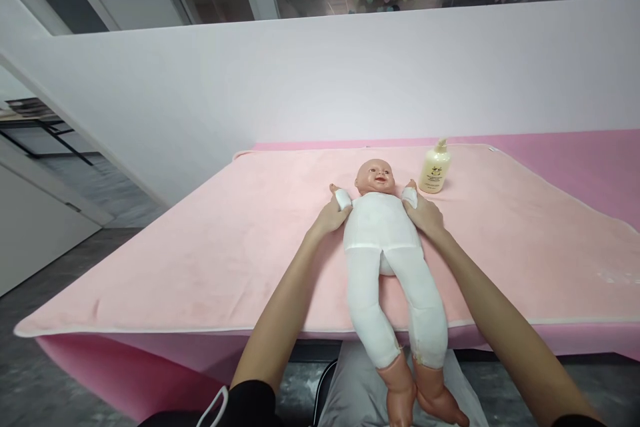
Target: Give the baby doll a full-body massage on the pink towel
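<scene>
A baby doll [383, 227] with a white cloth body lies face up, its head away from me and its feet hanging past the table's near edge over my lap. My left hand [332, 213] is closed around the doll's arm on the left side. On the right side, my right hand [424, 212] grips the other arm, thumb against the white sleeve. Both small doll hands stick out above my fingers. A pale yellow pump bottle [435, 168] stands upright just beyond my right hand, not touching it.
A pink blanket [225, 233] covers the table, its near edge hanging over the front. Behind it rises a white wall [320, 80] with dark glass above. A rack [45, 127] stands at the far left.
</scene>
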Demonstrator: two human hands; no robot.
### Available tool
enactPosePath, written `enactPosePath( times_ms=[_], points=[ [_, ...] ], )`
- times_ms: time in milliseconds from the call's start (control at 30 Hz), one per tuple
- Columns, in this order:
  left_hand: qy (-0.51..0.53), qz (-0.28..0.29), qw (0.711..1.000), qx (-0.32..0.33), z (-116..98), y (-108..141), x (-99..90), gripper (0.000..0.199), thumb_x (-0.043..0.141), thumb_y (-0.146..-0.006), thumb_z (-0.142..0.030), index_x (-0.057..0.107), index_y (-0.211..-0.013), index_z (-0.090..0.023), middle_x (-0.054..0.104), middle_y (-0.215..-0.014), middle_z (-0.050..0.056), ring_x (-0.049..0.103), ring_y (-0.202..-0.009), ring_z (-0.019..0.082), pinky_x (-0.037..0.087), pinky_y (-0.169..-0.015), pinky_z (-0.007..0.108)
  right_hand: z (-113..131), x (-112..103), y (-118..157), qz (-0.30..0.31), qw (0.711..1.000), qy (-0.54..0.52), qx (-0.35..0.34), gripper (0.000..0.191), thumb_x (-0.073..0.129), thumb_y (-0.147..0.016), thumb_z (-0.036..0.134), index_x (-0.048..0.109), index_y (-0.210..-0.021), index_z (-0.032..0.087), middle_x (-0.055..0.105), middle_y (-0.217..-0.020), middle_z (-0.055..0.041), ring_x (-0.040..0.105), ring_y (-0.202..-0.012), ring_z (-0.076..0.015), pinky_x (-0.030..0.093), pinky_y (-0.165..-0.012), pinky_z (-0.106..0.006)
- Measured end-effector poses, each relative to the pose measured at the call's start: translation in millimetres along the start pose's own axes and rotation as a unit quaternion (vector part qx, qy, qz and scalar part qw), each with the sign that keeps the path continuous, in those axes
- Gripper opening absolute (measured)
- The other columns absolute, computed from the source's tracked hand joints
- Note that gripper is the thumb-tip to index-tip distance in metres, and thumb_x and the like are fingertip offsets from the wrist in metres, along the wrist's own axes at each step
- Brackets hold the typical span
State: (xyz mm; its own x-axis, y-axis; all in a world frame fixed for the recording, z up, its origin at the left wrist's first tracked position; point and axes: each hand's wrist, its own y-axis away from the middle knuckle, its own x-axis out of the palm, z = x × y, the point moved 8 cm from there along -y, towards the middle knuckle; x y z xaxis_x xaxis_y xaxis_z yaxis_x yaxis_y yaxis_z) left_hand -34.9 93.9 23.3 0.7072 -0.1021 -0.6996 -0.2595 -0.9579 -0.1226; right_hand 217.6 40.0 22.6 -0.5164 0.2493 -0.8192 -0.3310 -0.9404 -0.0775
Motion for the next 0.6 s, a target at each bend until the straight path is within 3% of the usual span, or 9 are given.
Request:
enactPosePath(
  times_ms=[67,133,267,367,500,600],
  points=[
    [0.039,-0.02,0.999,0.009,-3.3,0.6,-3.2,0.053,0.05,-0.079,-0.032,0.042,-0.129,-0.016,0.064,-0.109,0.01,0.059,-0.096,0.028,0.045,-0.08,0.037,2.3,-3.6,-2.1,-0.01,0.999,-0.035,-0.029,0.051,0.04,-0.082,0.04,0.049,-0.127,0.016,0.064,-0.105,-0.0166,0.058,-0.098,-0.0344,0.043,-0.081,-0.045],
    [0.087,-0.094,0.991,0.035,-9.8,1.7,-12.1,0.05,0.05,-0.077,-0.025,0.042,-0.126,-0.018,0.062,-0.11,0.008,0.059,-0.096,0.025,0.045,-0.081,0.036,2.8,-12.7,-6.1,-0.068,0.989,-0.118,-0.056,0.052,0.043,-0.08,0.036,0.046,-0.129,0.017,0.062,-0.114,-0.015,0.057,-0.104,-0.0325,0.043,-0.087,-0.045],
    [0.205,-0.202,0.957,0.039,-6.6,0.6,-20.1,0.036,0.054,-0.072,-0.02,0.05,-0.108,-0.017,0.063,-0.1,0.006,0.058,-0.087,0.019,0.046,-0.076,0.03,-7.7,-23.6,-13.8,-0.172,0.914,-0.359,-0.077,0.044,0.053,-0.07,0.032,0.055,-0.111,0.015,0.063,-0.112,-0.0124,0.058,-0.101,-0.0247,0.045,-0.09,-0.04],
    [0.303,-0.199,0.932,0.028,2.8,-3.9,-13.8,0.036,0.062,-0.063,-0.017,0.055,-0.098,-0.015,0.064,-0.096,0.007,0.059,-0.086,0.018,0.047,-0.075,0.029,-20.8,-10.9,-18.2,-0.166,0.837,-0.52,-0.038,0.036,0.063,-0.059,0.026,0.058,-0.093,0.016,0.066,-0.094,-0.0068,0.061,-0.087,-0.0193,0.05,-0.081,-0.035],
    [0.434,-0.144,0.889,-0.013,13.8,-4.0,3.1,0.05,0.071,-0.056,-0.02,0.06,-0.105,-0.013,0.064,-0.11,0.011,0.06,-0.099,0.022,0.047,-0.087,0.034,-34.2,22.5,-15.6,-0.128,0.721,-0.677,0.07,0.041,0.066,-0.047,0.014,0.057,-0.086,0.018,0.065,-0.089,-0.0024,0.062,-0.083,-0.0172,0.053,-0.074,-0.031],
    [0.465,-0.105,0.879,-0.015,10.8,-1.2,9.9,0.059,0.072,-0.054,-0.02,0.059,-0.111,-0.015,0.061,-0.118,0.012,0.059,-0.104,0.023,0.045,-0.092,0.037,-37.2,36.4,-11.7,-0.134,0.684,-0.707,0.115,0.038,0.065,-0.045,0.014,0.056,-0.082,0.019,0.065,-0.091,-0.0038,0.063,-0.084,-0.0179,0.054,-0.075,-0.031]
  ],
)
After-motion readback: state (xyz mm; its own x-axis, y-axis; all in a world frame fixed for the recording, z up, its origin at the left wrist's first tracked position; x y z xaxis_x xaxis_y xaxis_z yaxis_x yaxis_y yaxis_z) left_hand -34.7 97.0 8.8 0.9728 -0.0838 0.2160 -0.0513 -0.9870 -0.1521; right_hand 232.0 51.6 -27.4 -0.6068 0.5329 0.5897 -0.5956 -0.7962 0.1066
